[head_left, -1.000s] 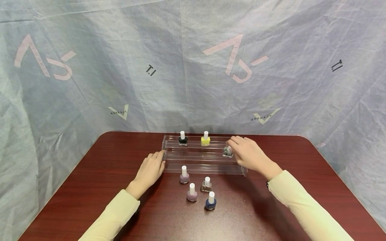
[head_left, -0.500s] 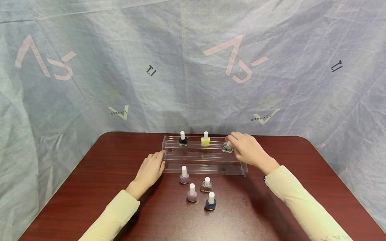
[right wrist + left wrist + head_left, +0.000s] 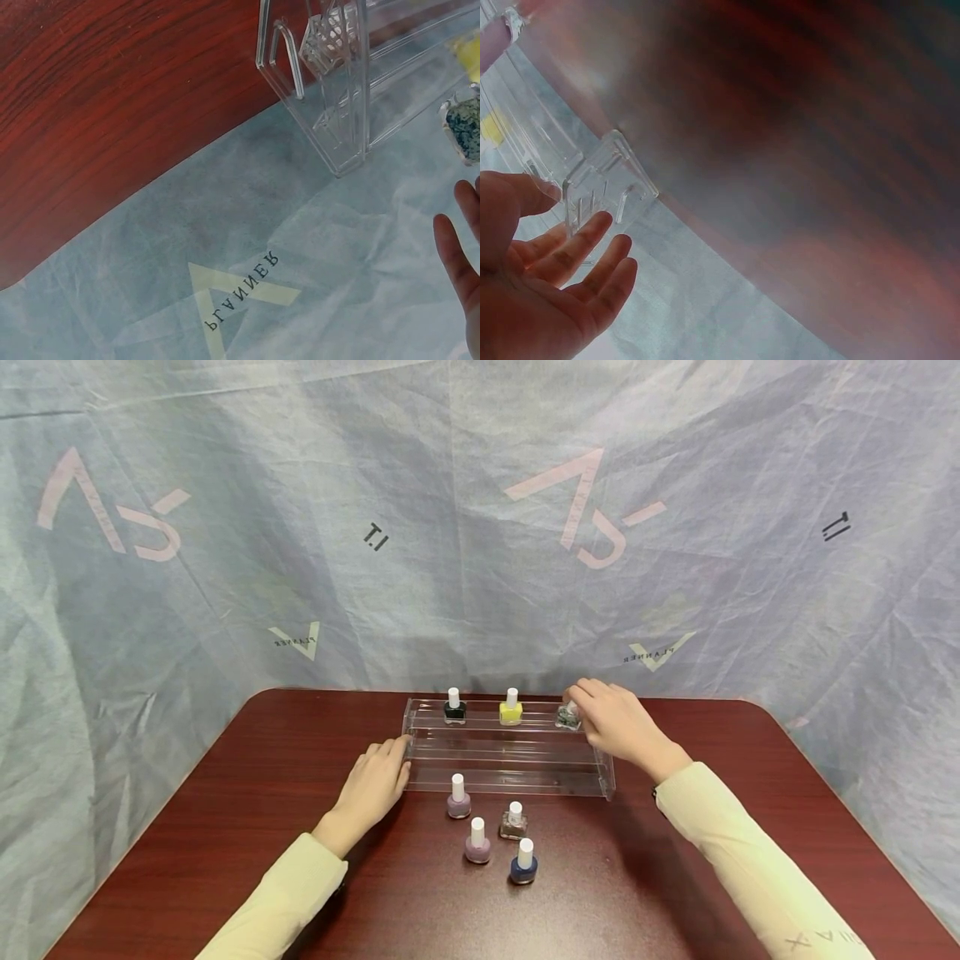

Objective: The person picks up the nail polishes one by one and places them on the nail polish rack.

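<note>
Clear rack (image 3: 480, 746), 3 bottles (image 3: 512, 713) at top

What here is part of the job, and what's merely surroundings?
Job:
clear plastic tiered rack
glittery green glass bottle in right hand
white-capped black bottle, yellow bottle
likely two mauve bottles, brown bottle, navy bottle

Surroundings:
grey printed cloth backdrop

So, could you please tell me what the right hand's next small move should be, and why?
Probably the right hand should settle the speckled bottle onto the clear rack's top tier and let go, since it is held at that tier, in line with the yellow bottle and dark bottle.
</note>
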{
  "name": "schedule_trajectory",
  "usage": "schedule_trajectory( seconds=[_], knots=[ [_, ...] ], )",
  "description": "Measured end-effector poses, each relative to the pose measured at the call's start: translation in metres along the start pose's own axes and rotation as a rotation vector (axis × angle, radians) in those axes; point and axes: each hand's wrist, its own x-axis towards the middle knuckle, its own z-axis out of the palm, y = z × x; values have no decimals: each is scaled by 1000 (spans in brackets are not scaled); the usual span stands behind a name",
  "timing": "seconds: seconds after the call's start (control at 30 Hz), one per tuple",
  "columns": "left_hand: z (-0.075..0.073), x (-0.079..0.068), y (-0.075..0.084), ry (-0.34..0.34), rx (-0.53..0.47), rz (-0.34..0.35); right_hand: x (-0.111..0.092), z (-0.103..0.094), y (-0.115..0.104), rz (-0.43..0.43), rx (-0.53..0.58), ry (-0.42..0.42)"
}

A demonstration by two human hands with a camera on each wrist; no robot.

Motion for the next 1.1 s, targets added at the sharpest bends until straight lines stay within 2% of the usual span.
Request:
schedule_trajectory(
  seconds=[0.4, 0.77, 1.1],
  knots=[
    [-2, 0, 1, -15, -6, -6, 7, 5, 7, -7, -36, 8],
    [-2, 0, 2, -18, -5, -16, 13, 8, 9, 34, -35, -83],
    [-2, 0, 2, -17, -3, -18, 15, 15, 12, 40, -45, -112]
  ],
)
